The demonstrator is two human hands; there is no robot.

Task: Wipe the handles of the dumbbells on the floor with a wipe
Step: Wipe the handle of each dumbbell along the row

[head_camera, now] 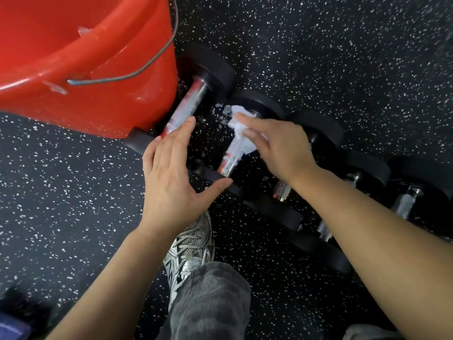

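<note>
Several black dumbbells with chrome handles lie side by side on the speckled floor. My right hand (274, 146) presses a white wipe (241, 133) onto the upper part of the second dumbbell's handle (230, 160). My left hand (171, 175) is flat with fingers spread, its thumb against that dumbbell's near black head (210, 176) and its fingertips near the first dumbbell's handle (186, 106), which carries white residue. Further dumbbell handles (282, 190) show to the right, partly hidden by my right forearm.
A red bucket (98, 69) with a wire bail stands at upper left, touching the first dumbbell. My sneaker (191, 246) and grey trouser leg sit just below the dumbbells. Small white scraps lie on the floor (343, 57) between the first two dumbbells.
</note>
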